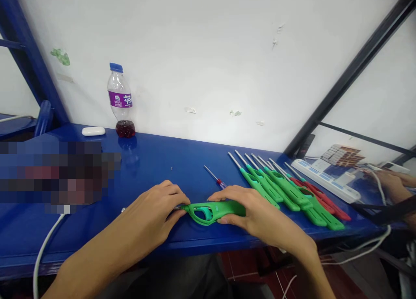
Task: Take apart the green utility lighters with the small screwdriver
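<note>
A green long-nosed gas lighter (pixel 221 209) with a teal trigger lies across the front of the blue table, held at both ends. My left hand (pixel 159 210) pinches it at the left, where the metal tube meets the green body; the fingers hide most of the tube. Wrapped round the handle end is my right hand (pixel 248 208), thumb below and fingers above. Just behind that hand lies a screwdriver (pixel 212 174), its handle partly covered. Farther right, several green lighters (pixel 279 184) lie side by side with red lighters (pixel 325 199) among them.
A bottle with dark drink (pixel 120 102) and a white case (pixel 93 131) stand near the wall. A tiny screw-like piece (pixel 171 168) lies mid-table. At right are a white power strip (pixel 326 180) and another person's hand (pixel 386 182). A white cable (pixel 48 238) runs down at left.
</note>
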Tool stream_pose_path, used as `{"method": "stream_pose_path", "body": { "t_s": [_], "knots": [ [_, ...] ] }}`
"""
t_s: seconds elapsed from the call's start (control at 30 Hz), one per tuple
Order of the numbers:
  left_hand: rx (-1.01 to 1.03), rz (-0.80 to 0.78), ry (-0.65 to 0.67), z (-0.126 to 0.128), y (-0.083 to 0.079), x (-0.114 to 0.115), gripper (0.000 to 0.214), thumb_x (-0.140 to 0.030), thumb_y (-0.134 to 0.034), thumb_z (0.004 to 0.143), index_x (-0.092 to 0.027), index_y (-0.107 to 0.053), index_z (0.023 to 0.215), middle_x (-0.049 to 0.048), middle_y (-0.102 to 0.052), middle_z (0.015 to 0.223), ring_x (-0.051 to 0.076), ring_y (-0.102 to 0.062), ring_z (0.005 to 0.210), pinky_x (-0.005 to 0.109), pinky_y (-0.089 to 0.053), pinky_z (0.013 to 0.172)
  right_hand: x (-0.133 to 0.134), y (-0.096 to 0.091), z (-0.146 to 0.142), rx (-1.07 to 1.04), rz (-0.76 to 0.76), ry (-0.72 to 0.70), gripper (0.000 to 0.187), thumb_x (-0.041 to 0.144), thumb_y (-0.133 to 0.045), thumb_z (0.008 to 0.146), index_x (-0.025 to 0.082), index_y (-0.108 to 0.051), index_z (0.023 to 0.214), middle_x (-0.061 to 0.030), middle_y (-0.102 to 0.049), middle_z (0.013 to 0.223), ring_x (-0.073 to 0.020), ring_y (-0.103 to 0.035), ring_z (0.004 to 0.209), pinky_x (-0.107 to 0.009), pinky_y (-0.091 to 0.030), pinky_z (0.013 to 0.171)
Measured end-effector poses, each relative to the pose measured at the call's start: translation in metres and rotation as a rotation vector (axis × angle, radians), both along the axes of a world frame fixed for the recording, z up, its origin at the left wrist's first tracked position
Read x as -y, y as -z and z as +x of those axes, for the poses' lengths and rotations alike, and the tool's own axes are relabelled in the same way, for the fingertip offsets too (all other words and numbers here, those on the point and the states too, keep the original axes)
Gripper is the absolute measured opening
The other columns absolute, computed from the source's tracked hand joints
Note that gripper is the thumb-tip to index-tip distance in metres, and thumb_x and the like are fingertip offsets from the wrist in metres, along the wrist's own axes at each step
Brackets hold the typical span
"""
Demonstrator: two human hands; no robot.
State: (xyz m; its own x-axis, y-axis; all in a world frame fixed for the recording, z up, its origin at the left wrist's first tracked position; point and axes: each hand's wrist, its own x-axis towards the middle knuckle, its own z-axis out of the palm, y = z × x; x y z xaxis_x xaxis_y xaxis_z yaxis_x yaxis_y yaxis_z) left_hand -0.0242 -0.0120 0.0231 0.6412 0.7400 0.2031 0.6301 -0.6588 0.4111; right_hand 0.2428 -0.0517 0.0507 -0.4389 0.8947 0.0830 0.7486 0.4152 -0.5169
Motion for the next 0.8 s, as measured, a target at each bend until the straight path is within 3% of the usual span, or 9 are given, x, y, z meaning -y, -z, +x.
{"method": "stream_pose_path", "body": {
  "t_s": [0.33, 0.67, 0.8],
  "knots": [
    [-0.063, -0.021, -0.019, 0.001, 0.012, -0.005, 0.026, -0.022, -0.052, 0.104, -0.026, -0.077, 0.11, 0.0032, -0.076, 0.109, 0.025, -0.068, 0.1, 0.041, -0.05, 0.091, -0.002, 0.008, 0.001, 0.04, -0.025, -0.003, 0.042, 0.029, -0.081, 0.091, 0.037, -0.069, 0.13, 0.0051, -0.072, 0.136, -0.0221, -0.06, 0.131, -0.034, -0.044, 0.111],
    [-0.06, 0.015, -0.021, 0.002, 0.012, -0.004, 0.027, -0.018, -0.052, 0.102, -0.026, -0.077, 0.112, 0.0042, -0.074, 0.111, 0.025, -0.069, 0.1, 0.039, -0.051, 0.09, -0.002, 0.005, 0.002, 0.035, -0.017, -0.004, 0.034, 0.045, -0.075, 0.095, 0.032, -0.072, 0.126, -0.0006, -0.073, 0.131, -0.0262, -0.061, 0.128, -0.039, -0.044, 0.11],
    [-0.042, 0.028, -0.015, 0.002, 0.014, -0.004, 0.026, -0.018, -0.053, 0.102, -0.026, -0.076, 0.111, 0.0045, -0.074, 0.111, 0.025, -0.069, 0.1, 0.039, -0.052, 0.091, 0.001, -0.003, 0.004, 0.059, 0.085, 0.079, 0.024, 0.049, -0.067, 0.1, 0.026, -0.073, 0.103, -0.0035, -0.075, 0.107, -0.0238, -0.067, 0.103, -0.035, -0.049, 0.091]
  ]
}}
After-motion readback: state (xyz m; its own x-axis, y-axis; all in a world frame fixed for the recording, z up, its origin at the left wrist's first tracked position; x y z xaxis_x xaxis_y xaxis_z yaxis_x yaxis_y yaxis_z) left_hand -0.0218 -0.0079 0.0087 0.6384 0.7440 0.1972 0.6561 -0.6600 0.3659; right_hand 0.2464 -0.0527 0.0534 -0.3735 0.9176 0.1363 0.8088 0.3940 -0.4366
